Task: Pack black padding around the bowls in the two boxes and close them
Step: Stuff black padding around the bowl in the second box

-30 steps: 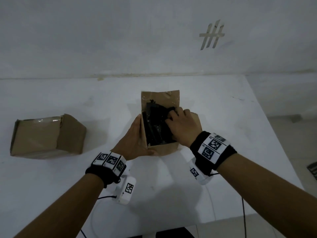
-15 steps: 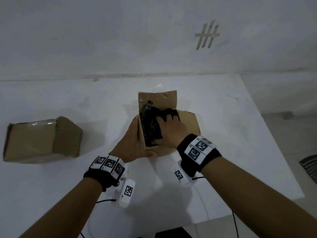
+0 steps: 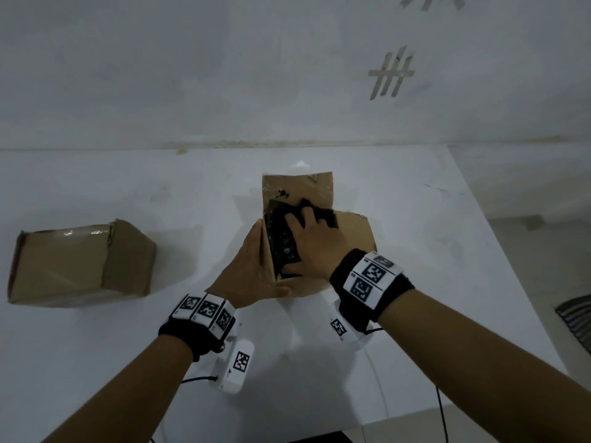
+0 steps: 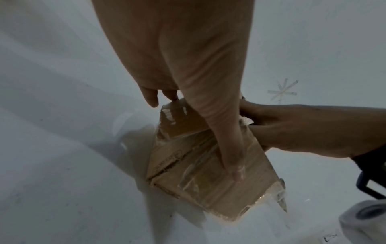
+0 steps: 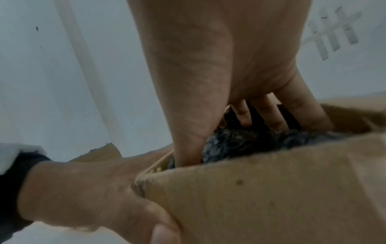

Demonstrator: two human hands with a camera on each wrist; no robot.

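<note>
A white counter (image 3: 96, 346) runs up to a pale wall (image 3: 192, 75). Strips of tape in a hash pattern (image 3: 390, 73) sit on that wall, above the counter's far right corner. Thin black cables (image 3: 439, 407) trail off the near edge.

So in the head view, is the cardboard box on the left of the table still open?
No. The left cardboard box lies with its flaps folded shut, while the right hand presses black padding into the open box.
</note>
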